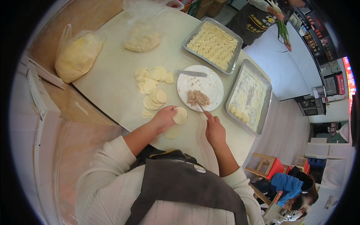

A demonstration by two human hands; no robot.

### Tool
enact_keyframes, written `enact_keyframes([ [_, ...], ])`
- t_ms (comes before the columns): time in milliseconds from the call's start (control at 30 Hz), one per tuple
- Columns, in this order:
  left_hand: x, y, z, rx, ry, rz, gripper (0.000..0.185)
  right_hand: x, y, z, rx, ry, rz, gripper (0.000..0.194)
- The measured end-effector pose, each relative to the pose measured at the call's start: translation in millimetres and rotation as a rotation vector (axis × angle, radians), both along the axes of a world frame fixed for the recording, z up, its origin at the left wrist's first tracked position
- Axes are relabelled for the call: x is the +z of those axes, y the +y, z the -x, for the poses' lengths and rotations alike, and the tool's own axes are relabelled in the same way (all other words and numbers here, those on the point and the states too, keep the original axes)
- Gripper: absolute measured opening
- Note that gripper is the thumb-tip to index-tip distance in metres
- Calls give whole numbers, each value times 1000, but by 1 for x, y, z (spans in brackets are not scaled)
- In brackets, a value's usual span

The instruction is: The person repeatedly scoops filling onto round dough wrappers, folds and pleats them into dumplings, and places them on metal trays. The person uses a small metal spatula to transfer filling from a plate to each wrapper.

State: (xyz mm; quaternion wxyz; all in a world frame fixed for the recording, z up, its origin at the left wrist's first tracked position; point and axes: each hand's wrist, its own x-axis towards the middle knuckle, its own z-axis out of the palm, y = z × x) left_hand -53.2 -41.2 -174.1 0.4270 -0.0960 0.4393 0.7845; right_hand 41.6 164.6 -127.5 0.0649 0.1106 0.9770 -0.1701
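Observation:
My left hand point(164, 119) holds a round dough wrapper point(180, 116) by its left edge. Below it, another wrapper point(172, 132) lies on the table. In my right hand point(215, 130) is a thin spreading tool point(201, 107), its tip at a mound of minced filling point(198, 98). That mound sits on a round white plate point(216, 81), smeared with bits of filling. A flat metal spatula or blade point(191, 73) rests across the plate's far rim. Left of the plate, overlapping wrappers point(155, 99) are spread in loose piles.
A metal tray point(184, 45) of shaped dumplings stands at the back. A floured tray point(270, 92) to the right holds several dumplings point(238, 113). Dough fills a plastic bag point(80, 53); another bag point(142, 39) lies behind. Across the table, a person point(257, 21) holds green onions point(282, 28).

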Motion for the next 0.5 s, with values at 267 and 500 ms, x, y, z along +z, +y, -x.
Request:
enact_keyframes([
  [267,-51,24,17,245,-363,-240,36,1,8,10,123,-26,22,41],
  [500,-59,58,23,338,-397,-217,34,-29,-2,-6,-10,118,347,41],
])
